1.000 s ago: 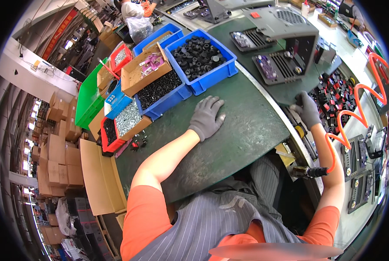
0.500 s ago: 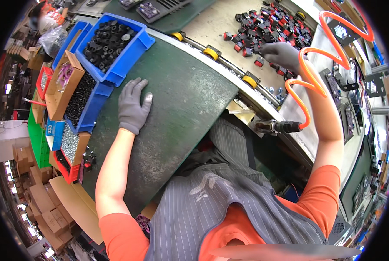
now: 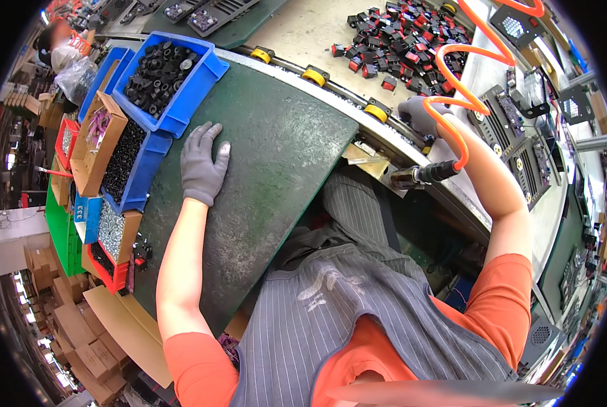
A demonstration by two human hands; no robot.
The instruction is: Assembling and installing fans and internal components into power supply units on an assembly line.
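Observation:
My left hand (image 3: pixel 205 163), in a grey glove, lies flat on the dark green mat (image 3: pixel 283 136), fingers stretched and thumb apart, holding nothing. My right hand (image 3: pixel 422 115), gloved alike, is over the far side of the roller rail (image 3: pixel 344 95), just below a heap of black-and-red switches (image 3: pixel 412 47). Its fingers point down and are mostly hidden, so whether they hold anything does not show. In front of that wrist runs an orange coiled air hose (image 3: pixel 480 102). The hose ends at a black and metal air screwdriver (image 3: pixel 422 174), which neither hand touches.
Left of the mat stand a blue bin (image 3: pixel 212 68) of black knob-like parts, a blue bin (image 3: pixel 137 197) of small black pieces, a cardboard box (image 3: pixel 127 234) of silver screws and a red tray (image 3: pixel 120 275). Black slotted panels (image 3: pixel 520 163) lie at the right.
My right hand has moved down from beside the switch heap toward the roller rail. My left hand stays flat on the mat. The whole view has shifted slightly.

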